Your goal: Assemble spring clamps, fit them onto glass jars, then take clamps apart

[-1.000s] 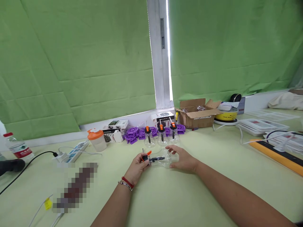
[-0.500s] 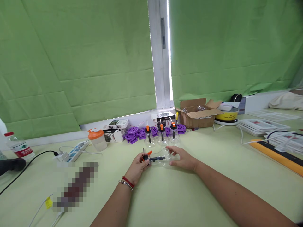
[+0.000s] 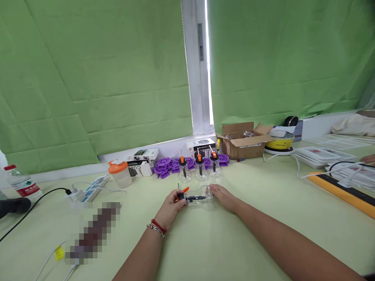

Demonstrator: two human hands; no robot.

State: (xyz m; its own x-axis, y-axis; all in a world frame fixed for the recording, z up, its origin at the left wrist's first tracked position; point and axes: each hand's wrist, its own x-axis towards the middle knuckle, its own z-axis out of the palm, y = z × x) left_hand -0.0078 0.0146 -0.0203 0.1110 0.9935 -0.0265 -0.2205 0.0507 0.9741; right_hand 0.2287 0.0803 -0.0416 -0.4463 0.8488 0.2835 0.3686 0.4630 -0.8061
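A clear bottle [image 3: 200, 199] with a black tube inside and a black-and-orange top lies sideways between my hands. My left hand [image 3: 172, 205] grips its black-and-orange top at the left end. Around the wide base at the right end, my right hand [image 3: 224, 196] is closed, fingers behind the clear wall. Behind it stand three similar clear bottles with orange tops: the left one [image 3: 184, 171], the middle one [image 3: 200, 171] and the right one [image 3: 215, 168].
Purple plastic parts [image 3: 164, 167] lie behind the bottles, near small boxes [image 3: 140, 168] and an open cardboard box [image 3: 246, 148]. An orange-lidded cup [image 3: 120, 175] and a power strip [image 3: 96, 186] are left. Another person's hand [image 3: 368, 159] shows at the right edge.
My right hand has shifted its hold on the base, its fingers now closer together and behind it. Another person's hand has appeared at the right edge.
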